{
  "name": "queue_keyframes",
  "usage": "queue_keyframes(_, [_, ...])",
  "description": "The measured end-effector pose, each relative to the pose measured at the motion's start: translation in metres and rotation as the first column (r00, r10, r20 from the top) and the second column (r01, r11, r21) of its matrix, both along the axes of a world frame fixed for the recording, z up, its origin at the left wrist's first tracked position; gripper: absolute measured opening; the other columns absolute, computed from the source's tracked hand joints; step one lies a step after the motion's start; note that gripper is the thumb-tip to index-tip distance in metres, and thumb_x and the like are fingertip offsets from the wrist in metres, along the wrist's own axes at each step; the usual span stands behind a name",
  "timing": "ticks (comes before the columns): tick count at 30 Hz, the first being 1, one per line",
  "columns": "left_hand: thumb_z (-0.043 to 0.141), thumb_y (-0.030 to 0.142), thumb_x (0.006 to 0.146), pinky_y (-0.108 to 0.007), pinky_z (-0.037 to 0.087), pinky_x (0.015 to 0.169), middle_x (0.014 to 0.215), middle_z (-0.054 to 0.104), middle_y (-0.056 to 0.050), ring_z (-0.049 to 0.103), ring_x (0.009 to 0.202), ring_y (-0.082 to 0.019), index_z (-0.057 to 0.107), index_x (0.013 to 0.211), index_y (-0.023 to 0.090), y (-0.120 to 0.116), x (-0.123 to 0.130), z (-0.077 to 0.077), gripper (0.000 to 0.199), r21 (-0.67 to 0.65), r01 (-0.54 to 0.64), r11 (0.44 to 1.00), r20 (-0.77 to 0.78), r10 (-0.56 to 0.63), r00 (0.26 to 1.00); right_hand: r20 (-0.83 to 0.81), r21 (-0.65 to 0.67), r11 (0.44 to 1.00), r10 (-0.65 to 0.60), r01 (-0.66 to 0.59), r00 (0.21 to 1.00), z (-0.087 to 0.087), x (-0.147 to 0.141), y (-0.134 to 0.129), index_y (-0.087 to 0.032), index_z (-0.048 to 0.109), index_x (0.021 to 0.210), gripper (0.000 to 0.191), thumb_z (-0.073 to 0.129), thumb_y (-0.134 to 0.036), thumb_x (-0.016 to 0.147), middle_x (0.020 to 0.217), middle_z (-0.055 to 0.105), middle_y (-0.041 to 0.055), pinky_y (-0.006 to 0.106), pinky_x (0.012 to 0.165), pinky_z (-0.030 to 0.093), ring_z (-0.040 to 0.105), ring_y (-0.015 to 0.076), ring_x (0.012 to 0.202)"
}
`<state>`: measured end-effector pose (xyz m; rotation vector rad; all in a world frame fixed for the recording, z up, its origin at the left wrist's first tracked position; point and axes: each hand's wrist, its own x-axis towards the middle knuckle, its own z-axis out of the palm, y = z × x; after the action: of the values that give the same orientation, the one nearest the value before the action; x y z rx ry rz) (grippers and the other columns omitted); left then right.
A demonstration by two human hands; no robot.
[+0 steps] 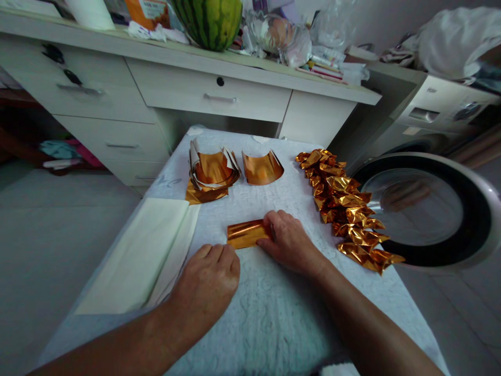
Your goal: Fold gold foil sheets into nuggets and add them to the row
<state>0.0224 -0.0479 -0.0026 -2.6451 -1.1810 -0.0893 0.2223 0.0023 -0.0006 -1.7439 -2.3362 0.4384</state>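
Observation:
A curled sheet of gold foil paper (246, 234) lies low over the cloth-covered table between my hands. My right hand (287, 240) pinches its right end between thumb and fingers. My left hand (215, 277) is closed at the sheet's lower left corner, and its fingertips are hidden beneath it. Behind them stands a stack of curved gold and white sheets (213, 169), with a single curved gold sheet (263, 168) beside it. Folded gold foil pieces (346, 201) form a row along the right side. White paper sheets (136, 256) lie flat on the left.
Past the table (258, 292) is a white desk (250, 65) with drawers, carrying a watermelon (211, 21), plastic bags and a white roll (91, 13). At the right, a washing machine's open round door (481, 209) reaches close to the table edge.

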Motion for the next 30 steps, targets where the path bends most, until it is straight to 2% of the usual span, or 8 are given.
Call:
queue_keyframes(7, [0.048, -0.004, 0.073, -0.038, 0.048, 0.060, 0.069, 0.063, -0.007, 0.060, 0.062, -0.023, 0.067, 0.072, 0.014, 0.005, -0.002, -0.001, 0.026, 0.071, 0.003, 0.998, 0.055, -0.007, 0.998, -0.009, -0.072, 0.997, -0.041, 0.040, 0.999, -0.001, 0.031, 0.014, -0.017, 0.051, 0.094, 0.032, 0.072, -0.029, 0.073, 0.094, 0.056, 0.0046, 0.029, 0.069, 0.036, 0.050, 0.0181, 0.081])
queue_keyframes(11, [0.054, 0.002, 0.075, -0.039, 0.047, 0.059, 0.066, 0.061, -0.005, 0.059, 0.061, -0.023, 0.063, 0.067, 0.016, 0.009, -0.002, -0.001, 0.019, 0.082, -0.020, 0.996, 0.137, 0.009, 0.991, -0.053, -0.074, 0.997, 0.012, -0.016, 0.999, 0.001, 0.036, 0.015, -0.017, 0.053, 0.095, 0.029, 0.071, -0.026, 0.074, 0.095, 0.056, 0.0053, 0.030, 0.071, 0.037, 0.051, 0.0185, 0.082])
queue_keyframes(16, [0.057, 0.014, 0.084, -0.039, 0.045, 0.061, 0.067, 0.061, -0.003, 0.060, 0.064, -0.023, 0.061, 0.069, 0.018, 0.017, -0.003, -0.002, 0.016, 0.060, -0.050, 0.997, 0.210, 0.036, 0.977, -0.225, -0.016, 0.992, 0.118, -0.124, 0.967, 0.003, 0.031, 0.012, -0.018, 0.055, 0.108, 0.032, 0.065, -0.020, 0.078, 0.100, 0.055, 0.0058, 0.031, 0.077, 0.040, 0.052, 0.0180, 0.086])
queue_keyframes(20, [0.058, 0.013, 0.084, -0.038, 0.045, 0.062, 0.069, 0.062, -0.002, 0.060, 0.066, -0.023, 0.061, 0.071, 0.019, 0.022, -0.006, -0.005, 0.015, 0.023, -0.066, 0.998, 0.206, 0.060, 0.977, -0.267, 0.016, 0.989, 0.148, -0.149, 0.952, 0.003, 0.028, 0.011, -0.018, 0.058, 0.096, 0.019, 0.066, -0.017, 0.078, 0.094, 0.054, 0.0046, 0.031, 0.078, 0.041, 0.051, 0.0182, 0.087])
queue_keyframes(25, [0.054, 0.015, 0.087, -0.039, 0.046, 0.064, 0.070, 0.060, -0.003, 0.060, 0.067, -0.024, 0.058, 0.071, 0.019, 0.027, -0.007, -0.007, 0.017, -0.050, -0.073, 0.996, 0.225, 0.083, 0.971, -0.254, -0.042, 0.984, 0.157, -0.173, 0.955, 0.003, 0.030, 0.013, -0.017, 0.062, 0.087, 0.013, 0.069, -0.014, 0.077, 0.091, 0.055, 0.0044, 0.032, 0.082, 0.039, 0.050, 0.0192, 0.091])
queue_keyframes(28, [0.059, 0.017, 0.084, -0.041, 0.048, 0.068, 0.076, 0.060, -0.004, 0.059, 0.074, -0.025, 0.057, 0.079, 0.018, 0.027, -0.007, -0.007, 0.006, -0.070, -0.107, 0.992, 0.292, 0.123, 0.949, -0.258, -0.061, 0.979, 0.172, -0.194, 0.951, 0.003, 0.030, 0.014, -0.018, 0.063, 0.083, 0.008, 0.068, -0.012, 0.079, 0.089, 0.056, 0.0037, 0.032, 0.081, 0.038, 0.049, 0.0188, 0.090])
queue_keyframes(29, [0.062, 0.018, 0.082, -0.041, 0.049, 0.071, 0.083, 0.060, -0.006, 0.059, 0.080, -0.027, 0.057, 0.086, 0.017, 0.027, -0.007, -0.006, 0.007, -0.056, -0.134, 0.989, 0.343, 0.145, 0.928, -0.267, -0.062, 0.978, 0.176, -0.199, 0.947, 0.003, 0.031, 0.014, -0.018, 0.063, 0.082, 0.008, 0.067, -0.011, 0.079, 0.088, 0.056, 0.0034, 0.031, 0.081, 0.037, 0.049, 0.0185, 0.090])
queue_keyframes(30, [0.066, 0.018, 0.079, -0.042, 0.049, 0.075, 0.092, 0.060, -0.009, 0.058, 0.088, -0.029, 0.056, 0.096, 0.015, 0.027, -0.007, -0.007, 0.019, -0.035, -0.163, 0.986, 0.403, 0.163, 0.901, -0.281, -0.060, 0.977, 0.180, -0.205, 0.943, 0.004, 0.031, 0.014, -0.018, 0.063, 0.082, 0.009, 0.067, -0.011, 0.079, 0.087, 0.056, 0.0030, 0.031, 0.080, 0.037, 0.049, 0.0181, 0.089])
